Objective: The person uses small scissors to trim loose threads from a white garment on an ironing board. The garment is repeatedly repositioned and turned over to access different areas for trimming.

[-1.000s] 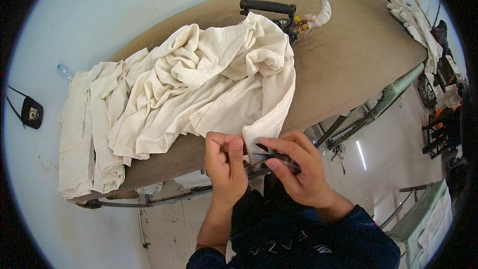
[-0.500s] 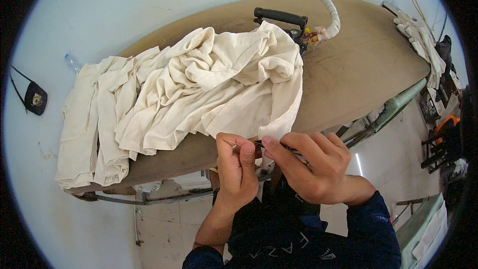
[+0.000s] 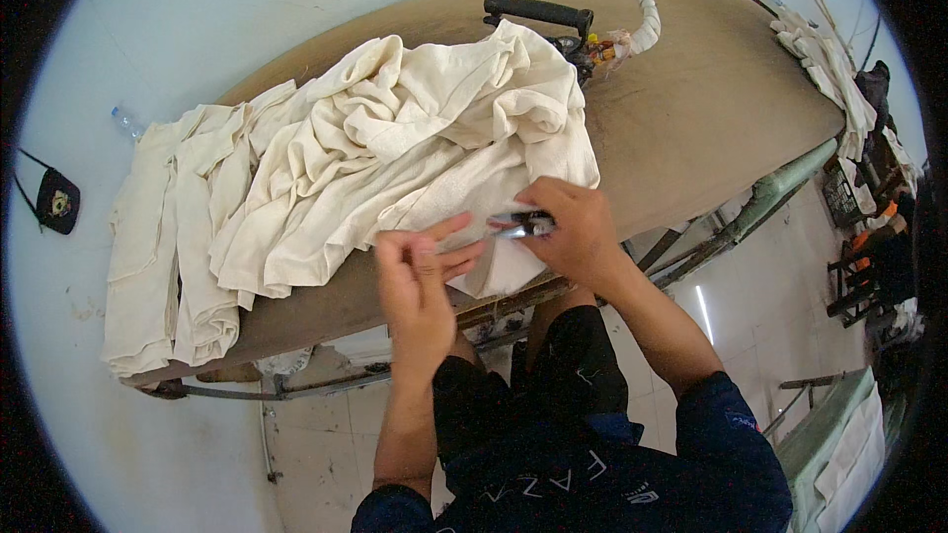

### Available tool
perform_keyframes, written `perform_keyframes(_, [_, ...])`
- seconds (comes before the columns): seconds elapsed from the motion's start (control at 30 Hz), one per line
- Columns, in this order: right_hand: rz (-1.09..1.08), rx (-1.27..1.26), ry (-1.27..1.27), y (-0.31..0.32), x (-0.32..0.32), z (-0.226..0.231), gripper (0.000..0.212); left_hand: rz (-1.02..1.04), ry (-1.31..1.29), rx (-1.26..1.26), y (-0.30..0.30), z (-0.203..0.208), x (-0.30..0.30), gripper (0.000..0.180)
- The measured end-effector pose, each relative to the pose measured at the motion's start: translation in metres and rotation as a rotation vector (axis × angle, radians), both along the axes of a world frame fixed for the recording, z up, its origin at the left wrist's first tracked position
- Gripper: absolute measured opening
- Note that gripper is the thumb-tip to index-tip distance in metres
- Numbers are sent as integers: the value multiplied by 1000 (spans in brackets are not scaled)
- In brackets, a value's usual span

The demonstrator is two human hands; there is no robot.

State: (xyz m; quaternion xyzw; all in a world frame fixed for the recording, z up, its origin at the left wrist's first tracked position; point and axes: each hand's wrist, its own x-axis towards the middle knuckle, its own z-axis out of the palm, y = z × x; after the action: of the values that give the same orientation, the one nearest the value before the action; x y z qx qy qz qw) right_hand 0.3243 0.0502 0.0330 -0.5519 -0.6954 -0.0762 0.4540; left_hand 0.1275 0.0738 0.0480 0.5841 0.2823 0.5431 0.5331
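Brown and padded, your ironing table [image 3: 711, 138] stretches before you, with rumpled cream cloth [image 3: 395, 138] lying beside a black-handled iron [image 3: 541, 11]. Your right hand [image 3: 578, 232] pinches small thread snips [image 3: 530, 224] over the cloth's near part; just left of them, your left hand [image 3: 417, 278], blurred, is loosely spread.

Bright light glares on the floor [image 3: 743, 326], corners fall black, and the left hand [image 3: 417, 281] seems blurred.
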Motion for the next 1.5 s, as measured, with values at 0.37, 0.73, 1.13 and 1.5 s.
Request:
perform_keyframes(0.37, [-112, -91, 235, 47, 3, 28, 36, 251, 453, 526, -6, 8, -16, 24])
perform_keyframes(0.73, [-146, -143, 194, 51, 1, 27, 39, 256, 437, 463, 19, -15, 3, 16])
perform_keyframes(1.13, [-200, -234, 184, 48, -3, 32, 43, 212, 426, 431, 13, -3, -3, 14])
perform_keyframes(1.5, [-232, -226, 158, 46, -4, 33, 41, 167, 670, 690, 29, 0, -14, 11])
